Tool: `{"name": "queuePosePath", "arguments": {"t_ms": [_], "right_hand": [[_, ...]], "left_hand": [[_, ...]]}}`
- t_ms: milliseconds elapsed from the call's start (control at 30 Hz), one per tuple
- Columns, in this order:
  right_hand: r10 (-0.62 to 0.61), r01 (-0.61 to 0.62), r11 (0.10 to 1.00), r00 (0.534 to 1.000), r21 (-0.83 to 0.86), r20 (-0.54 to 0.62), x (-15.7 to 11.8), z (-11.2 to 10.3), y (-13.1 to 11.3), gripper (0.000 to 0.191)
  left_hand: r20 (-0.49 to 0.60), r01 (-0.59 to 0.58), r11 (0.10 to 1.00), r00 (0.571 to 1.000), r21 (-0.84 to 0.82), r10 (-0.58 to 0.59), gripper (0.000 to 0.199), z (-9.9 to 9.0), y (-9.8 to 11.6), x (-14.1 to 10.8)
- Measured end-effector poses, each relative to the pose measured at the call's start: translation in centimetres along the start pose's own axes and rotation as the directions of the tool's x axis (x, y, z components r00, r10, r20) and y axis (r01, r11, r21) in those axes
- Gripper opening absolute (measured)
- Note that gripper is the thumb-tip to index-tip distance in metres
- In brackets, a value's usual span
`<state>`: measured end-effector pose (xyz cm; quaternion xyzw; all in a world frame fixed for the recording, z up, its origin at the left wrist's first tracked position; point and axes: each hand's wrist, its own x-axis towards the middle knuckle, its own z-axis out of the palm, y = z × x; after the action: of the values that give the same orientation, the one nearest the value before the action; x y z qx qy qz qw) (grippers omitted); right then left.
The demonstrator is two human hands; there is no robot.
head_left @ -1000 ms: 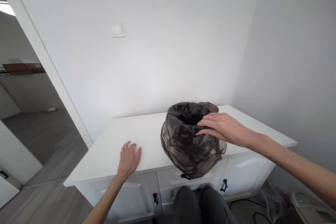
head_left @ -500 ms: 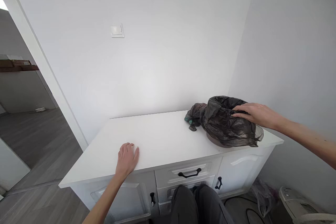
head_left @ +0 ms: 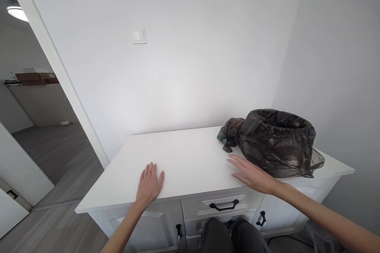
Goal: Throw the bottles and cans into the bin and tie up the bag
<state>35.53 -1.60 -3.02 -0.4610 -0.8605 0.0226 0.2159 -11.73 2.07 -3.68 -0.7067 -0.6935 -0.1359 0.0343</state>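
Note:
My left hand (head_left: 150,184) lies flat on the white cabinet top (head_left: 178,158), near its front edge, fingers apart and holding nothing. My right hand (head_left: 252,174) is over the front part of the top, fingers stretched out to the left, with nothing in it. Just behind it stands a bin lined with a black plastic bag (head_left: 279,146), its mouth open upward. Left of the bin, a small tied dark bag (head_left: 230,130) with something green inside rests on the top.
Below the top are a drawer with a black handle (head_left: 224,205) and cupboard doors. A light switch (head_left: 139,36) is on the wall behind. A doorway at the left shows cardboard boxes (head_left: 35,78). Clear plastic (head_left: 320,237) lies on the floor at lower right.
My right hand has left the rim of the bag-lined bin and moved left and down to the cabinet top. The bag's opening now shows fully. My left hand remains on the top.

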Motion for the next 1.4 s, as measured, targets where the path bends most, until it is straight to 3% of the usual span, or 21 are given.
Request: {"name": "queuePosePath", "arguments": {"t_ms": [133,267,467,700,1400], "right_hand": [[0.243,-0.246,0.965,0.969,0.09,0.045,1.3,5.6,1.5,0.072],[0.335,-0.333,0.94,0.942,0.079,-0.012,2.3,7.4,1.8,0.069],[0.309,-0.308,0.95,0.951,0.047,0.003,3.3,7.4,2.7,0.068],[0.375,-0.375,0.926,0.927,0.036,0.01,4.1,7.1,2.3,0.069],[0.381,-0.379,0.922,0.925,0.079,-0.009,3.7,7.0,2.4,0.065]], "left_hand": [[0.066,0.003,0.998,0.998,0.069,-0.008,0.079,0.2,0.1,0.7],[0.085,-0.011,0.994,0.996,0.111,0.002,0.079,0.6,0.1,1.7],[0.09,0.012,0.993,0.996,0.117,-0.023,0.079,1.3,0.4,3.9],[0.101,0.028,0.993,0.994,0.112,-0.039,0.077,1.4,1.0,6.0],[0.049,0.011,0.997,0.999,0.078,-0.014,0.072,2.0,0.8,6.0]]}}
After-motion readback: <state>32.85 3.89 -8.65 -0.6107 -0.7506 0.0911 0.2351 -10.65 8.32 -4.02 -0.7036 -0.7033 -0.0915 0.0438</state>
